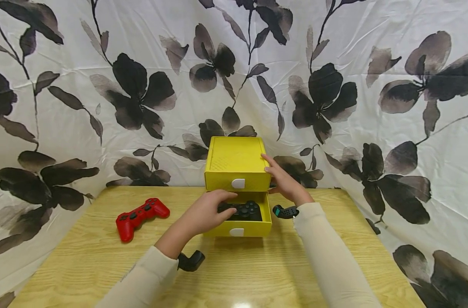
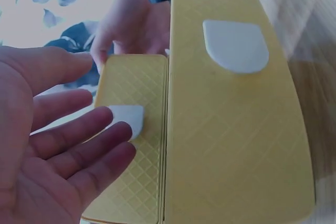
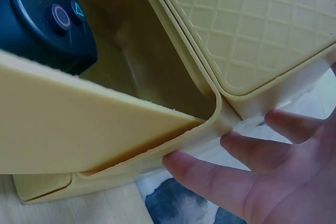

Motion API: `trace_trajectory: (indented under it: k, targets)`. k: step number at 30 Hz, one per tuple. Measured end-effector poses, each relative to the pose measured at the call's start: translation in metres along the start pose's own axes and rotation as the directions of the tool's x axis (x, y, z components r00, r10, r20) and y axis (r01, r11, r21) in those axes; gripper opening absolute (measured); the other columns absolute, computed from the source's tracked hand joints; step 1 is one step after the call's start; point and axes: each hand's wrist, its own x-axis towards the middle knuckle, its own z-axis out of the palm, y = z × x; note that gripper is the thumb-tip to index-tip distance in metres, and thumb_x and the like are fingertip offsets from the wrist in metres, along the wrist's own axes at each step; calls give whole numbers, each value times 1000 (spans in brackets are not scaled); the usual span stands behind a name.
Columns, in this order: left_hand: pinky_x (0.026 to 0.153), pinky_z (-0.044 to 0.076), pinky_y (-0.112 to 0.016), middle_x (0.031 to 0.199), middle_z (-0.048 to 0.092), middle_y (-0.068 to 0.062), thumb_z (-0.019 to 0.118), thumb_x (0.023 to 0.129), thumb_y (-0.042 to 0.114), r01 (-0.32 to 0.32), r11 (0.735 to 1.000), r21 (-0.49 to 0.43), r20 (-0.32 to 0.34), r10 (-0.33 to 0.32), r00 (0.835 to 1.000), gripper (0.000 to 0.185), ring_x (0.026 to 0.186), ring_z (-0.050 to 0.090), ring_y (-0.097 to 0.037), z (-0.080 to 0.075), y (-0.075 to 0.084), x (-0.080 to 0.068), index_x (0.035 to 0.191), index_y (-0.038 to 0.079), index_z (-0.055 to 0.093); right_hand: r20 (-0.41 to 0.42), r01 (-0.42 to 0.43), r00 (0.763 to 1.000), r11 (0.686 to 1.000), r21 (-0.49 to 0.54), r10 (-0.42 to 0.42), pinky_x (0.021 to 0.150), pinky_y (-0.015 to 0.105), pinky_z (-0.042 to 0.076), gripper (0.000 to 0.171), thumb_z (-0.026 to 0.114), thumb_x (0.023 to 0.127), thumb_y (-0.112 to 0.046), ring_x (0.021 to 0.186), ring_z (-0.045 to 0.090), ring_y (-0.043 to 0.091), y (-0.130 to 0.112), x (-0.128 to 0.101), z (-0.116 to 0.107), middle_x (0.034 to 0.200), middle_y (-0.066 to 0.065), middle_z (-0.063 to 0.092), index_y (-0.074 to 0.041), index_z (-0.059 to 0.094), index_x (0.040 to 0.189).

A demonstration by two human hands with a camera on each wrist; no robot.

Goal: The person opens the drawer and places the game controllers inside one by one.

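Note:
A small yellow two-drawer box [image 1: 235,156] stands at the back of the table, its upper drawer closed. The lower drawer [image 1: 253,229] is pulled out, and a black game controller [image 1: 251,209] lies inside it. My left hand [image 1: 204,211] is over the left side of that drawer, thumb and fingers spread, overlapping part of the controller in the head view. Its fingers look loosely extended in the left wrist view, with nothing between them. Against the box's right side rests my right hand [image 1: 289,185], fingertips [image 3: 178,162] touching the yellow wall.
A red game controller [image 1: 141,217] lies on the wooden table [image 1: 307,265], left of the box. Behind the table hangs a white cloth [image 1: 257,107] with dark flowers. White tabs [image 1: 236,232] mark the drawer fronts.

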Motion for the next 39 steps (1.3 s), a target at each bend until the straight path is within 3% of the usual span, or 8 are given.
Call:
trace_trajectory:
  k: [6, 17, 26, 33, 39]
  targets:
    - [82, 55, -34, 113, 68, -5, 69, 90, 25, -11, 999, -34, -63, 9, 998, 36, 91, 62, -16, 3, 4, -10, 123, 11, 65, 7, -3, 1000, 1000, -4, 3, 102, 74, 31, 58, 35, 101, -47, 143, 19, 50, 1, 1, -2, 163, 5, -2, -41, 10, 153]
    - [77, 55, -28, 105, 69, -5, 71, 88, 23, -30, 992, -122, -101, 18, 995, 36, 86, 63, -13, 13, 5, -29, 121, 8, 67, -3, 8, 1000, 1000, -22, -8, 99, 73, 35, 63, 44, 99, -45, 144, 22, 46, 3, 3, -3, 163, 7, 1, -41, 11, 152]
    - [78, 57, -27, 107, 72, -2, 73, 86, 20, 13, 980, -201, -105, -35, 994, 33, 87, 67, -14, 28, 5, -41, 117, 8, 68, 2, 8, 1000, 1000, 0, -8, 100, 74, 32, 59, 40, 101, -43, 145, 17, 46, 4, 3, -3, 163, 8, -3, -41, 11, 152]
    - [82, 58, -34, 110, 72, -5, 71, 87, 20, 65, 974, -217, -113, -92, 989, 31, 97, 69, -19, 43, 3, -48, 116, 8, 69, 22, 7, 1000, 1000, 16, -7, 100, 75, 31, 59, 36, 103, -33, 144, 17, 51, 3, 4, -4, 163, 11, -6, -33, 8, 155]
    - [82, 58, -34, 112, 71, -4, 72, 87, 21, 77, 977, -197, -124, -103, 987, 31, 99, 68, -20, 51, 1, -50, 116, 10, 69, 8, 15, 1000, 1000, 7, -15, 100, 74, 34, 58, 38, 103, -35, 142, 23, 50, 4, 5, -5, 163, 10, 0, -36, 11, 154]
